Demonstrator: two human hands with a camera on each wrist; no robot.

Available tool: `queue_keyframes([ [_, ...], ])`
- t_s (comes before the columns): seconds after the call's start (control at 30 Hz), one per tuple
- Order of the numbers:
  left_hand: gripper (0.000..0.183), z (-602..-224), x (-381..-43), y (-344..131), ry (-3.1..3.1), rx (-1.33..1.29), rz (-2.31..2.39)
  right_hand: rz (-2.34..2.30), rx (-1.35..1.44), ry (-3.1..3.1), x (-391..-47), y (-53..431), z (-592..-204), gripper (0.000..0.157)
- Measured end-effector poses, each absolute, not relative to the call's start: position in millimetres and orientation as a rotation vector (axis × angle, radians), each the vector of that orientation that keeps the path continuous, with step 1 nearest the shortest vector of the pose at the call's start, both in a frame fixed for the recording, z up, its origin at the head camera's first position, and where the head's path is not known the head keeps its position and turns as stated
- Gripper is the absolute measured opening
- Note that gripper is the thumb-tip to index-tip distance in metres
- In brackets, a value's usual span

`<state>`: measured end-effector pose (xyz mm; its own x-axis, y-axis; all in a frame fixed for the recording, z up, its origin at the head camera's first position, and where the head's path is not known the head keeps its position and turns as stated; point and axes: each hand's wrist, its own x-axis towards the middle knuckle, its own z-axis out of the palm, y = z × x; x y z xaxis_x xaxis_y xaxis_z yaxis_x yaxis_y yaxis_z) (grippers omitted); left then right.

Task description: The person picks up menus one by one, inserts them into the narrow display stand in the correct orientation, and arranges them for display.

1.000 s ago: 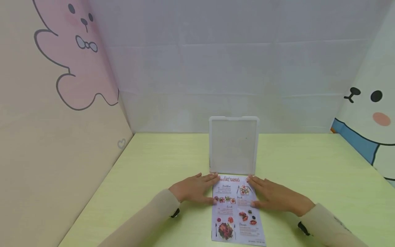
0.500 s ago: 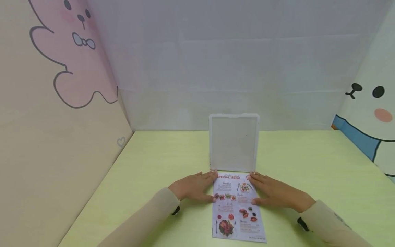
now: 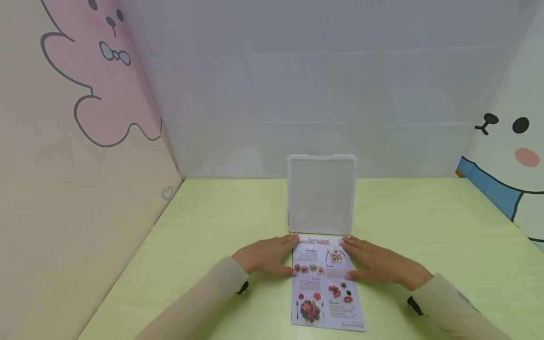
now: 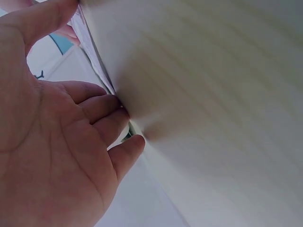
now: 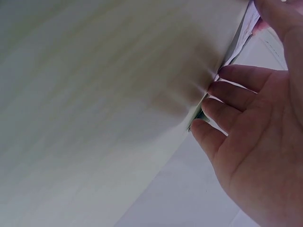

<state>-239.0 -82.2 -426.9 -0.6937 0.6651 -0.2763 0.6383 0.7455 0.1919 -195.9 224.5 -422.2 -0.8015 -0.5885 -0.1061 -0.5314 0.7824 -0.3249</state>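
Observation:
A printed restaurant menu sheet [image 3: 316, 285] lies on the table in front of an upright white-framed panel [image 3: 321, 198], its top edge right at the panel's base. My left hand [image 3: 268, 256] rests along the menu's left edge, fingertips at the upper left corner and thumb lower down. On the opposite side, my right hand [image 3: 382, 265] touches the right edge, fingertips near the upper right corner. In the left wrist view the fingers of the left hand [image 4: 61, 132] meet the tabletop beside the sheet. The right wrist view has the right hand [image 5: 255, 123] likewise extended.
A pale yellow-green table [image 3: 229, 208] extends around the menu. Behind it hangs a white cloth backdrop [image 3: 221, 104]. Side walls carry a pink cartoon animal [image 3: 106, 104] at left and a white cartoon bear [image 3: 505, 141] at right.
The head view has tilted slightly, so everything sits a little higher in it. Both hands keep their places along the menu's edges.

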Motion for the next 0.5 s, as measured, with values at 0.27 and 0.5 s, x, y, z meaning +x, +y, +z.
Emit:
queue_keyframes([
  [0.27, 0.086, -425.5, -238.5, -79.4, 2.625, 0.983, 0.137, -0.447, -0.856, 2.772, -195.6, 225.7, -422.3, 0.082],
  [0.5, 0.086, -423.8, -237.1, -77.8, 2.624, 0.949, 0.204, -0.483, -0.833, 2.748, -193.7, 224.4, -421.0, 0.083],
])
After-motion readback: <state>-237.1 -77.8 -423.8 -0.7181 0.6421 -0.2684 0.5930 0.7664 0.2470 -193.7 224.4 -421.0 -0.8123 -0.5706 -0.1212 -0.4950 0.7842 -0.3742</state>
